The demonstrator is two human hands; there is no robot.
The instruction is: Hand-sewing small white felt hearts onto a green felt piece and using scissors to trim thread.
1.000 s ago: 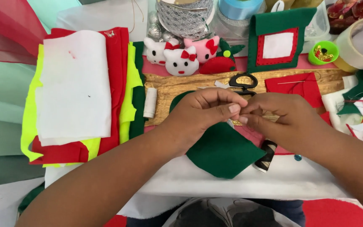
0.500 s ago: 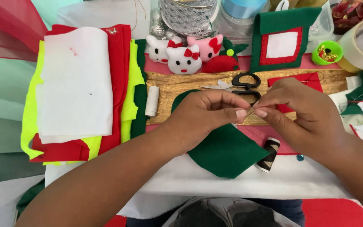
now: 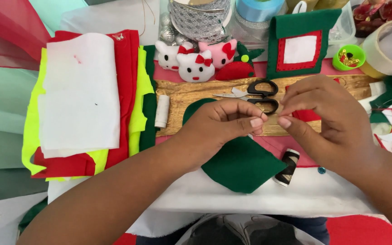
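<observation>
Pinching fingertips together, left hand (image 3: 225, 124) and right hand (image 3: 327, 120) meet above green felt piece (image 3: 239, 161) | held item too small to tell | felt flat, long axis diagonal, corner pointing toward black thread spool (image 3: 287, 167) | scissors (image 3: 255, 93) behind, blades pointing left.

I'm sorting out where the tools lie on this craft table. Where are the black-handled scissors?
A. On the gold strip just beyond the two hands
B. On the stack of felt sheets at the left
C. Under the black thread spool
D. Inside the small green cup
A: the black-handled scissors lie on the gold strip, just beyond the left hand and right hand.
</observation>
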